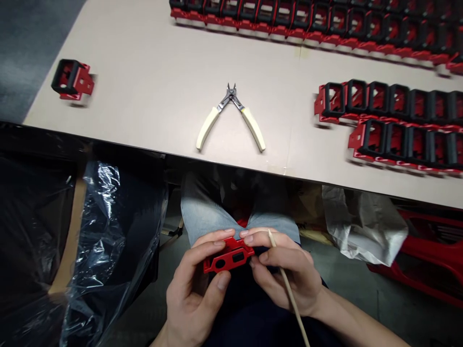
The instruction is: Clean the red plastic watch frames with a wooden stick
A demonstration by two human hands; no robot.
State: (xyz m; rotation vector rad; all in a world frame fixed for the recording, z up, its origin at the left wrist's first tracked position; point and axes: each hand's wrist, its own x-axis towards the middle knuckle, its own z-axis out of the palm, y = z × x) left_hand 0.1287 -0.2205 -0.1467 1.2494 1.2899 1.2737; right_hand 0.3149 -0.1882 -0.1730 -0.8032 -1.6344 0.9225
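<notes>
Two bare hands work below the near edge of the tabletop (pixel 152 82), over the person's lap in pale denim jeans (pixel 202 212); the left hand (pixel 191 289) grips a flat red plastic part (pixel 227 256) with a black insert, its fingers closed over the top edge and its thumb pressing from below; the right hand (pixel 285 277) holds a thin wooden stick (pixel 289 289), its fingers curled around the stick, with the fingertips against the right end of the part; the stick angles up past those fingers.

On the tabletop, side cutters (pixel 228 96) with cream handles lie open, straight ahead of the hands; a lone black-and-red frame (pixel 72 79) sits far to the left of the cutters; long rows of black-and-red frames (pixel 379 103) stand to their right and beyond them; clear plastic sheeting (pixel 101 241) hangs below the tabletop on the left; a crumpled grey-white bag (pixel 361 226) lies on the right.
</notes>
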